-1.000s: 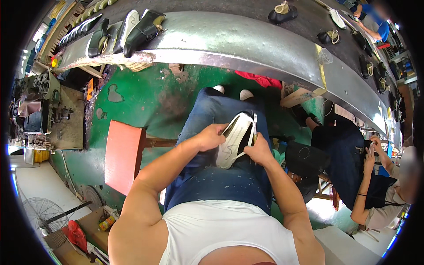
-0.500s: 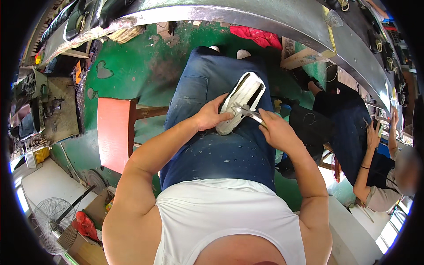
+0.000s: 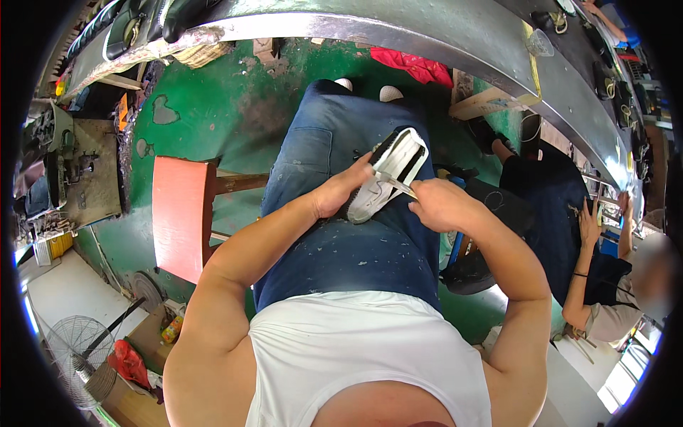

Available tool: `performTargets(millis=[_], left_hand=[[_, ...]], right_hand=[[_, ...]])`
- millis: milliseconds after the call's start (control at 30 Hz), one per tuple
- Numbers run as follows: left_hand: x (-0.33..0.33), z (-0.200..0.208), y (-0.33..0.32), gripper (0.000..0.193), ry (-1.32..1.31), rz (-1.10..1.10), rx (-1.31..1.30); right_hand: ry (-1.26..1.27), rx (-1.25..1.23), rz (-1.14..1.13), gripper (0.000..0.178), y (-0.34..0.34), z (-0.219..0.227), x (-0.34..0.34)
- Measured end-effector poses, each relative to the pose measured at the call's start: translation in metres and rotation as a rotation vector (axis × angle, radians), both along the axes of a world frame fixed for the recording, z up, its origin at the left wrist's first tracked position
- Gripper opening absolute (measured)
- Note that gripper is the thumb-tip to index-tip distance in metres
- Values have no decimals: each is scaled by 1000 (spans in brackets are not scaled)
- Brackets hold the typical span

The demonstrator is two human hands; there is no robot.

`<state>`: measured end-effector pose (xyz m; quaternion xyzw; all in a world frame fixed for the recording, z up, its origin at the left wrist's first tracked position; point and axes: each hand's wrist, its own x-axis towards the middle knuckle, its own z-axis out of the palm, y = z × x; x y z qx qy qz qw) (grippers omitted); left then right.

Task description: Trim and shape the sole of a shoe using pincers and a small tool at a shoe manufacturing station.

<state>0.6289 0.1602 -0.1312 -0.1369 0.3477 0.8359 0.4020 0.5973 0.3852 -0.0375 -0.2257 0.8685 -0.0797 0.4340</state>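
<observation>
Left hand [image 3: 341,189] gripping white shoe [image 3: 368,201]; right hand [image 3: 448,205] clamped round metal tool [image 3: 398,184], now turned edge-on, tip beside left hand, contact unclear.

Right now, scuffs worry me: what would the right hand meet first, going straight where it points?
Past its metal hand tool, the right hand would likely meet the white-and-black shoe; depth is unclear.

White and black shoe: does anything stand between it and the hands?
The slim silver metal tool in the right hand stands between that hand and the white and black shoe. Nothing visible separates the left hand from the shoe.
</observation>
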Motion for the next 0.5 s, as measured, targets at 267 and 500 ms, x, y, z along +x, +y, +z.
performTargets(millis=[267, 500], left_hand=[[-21, 40, -17, 83, 1027, -550, -1013], [-2, 26, -26, 82, 1534, -703, -1384]], right_hand=[[134, -301, -256, 35, 61, 33, 17], [551, -116, 55, 44, 45, 5, -2]])
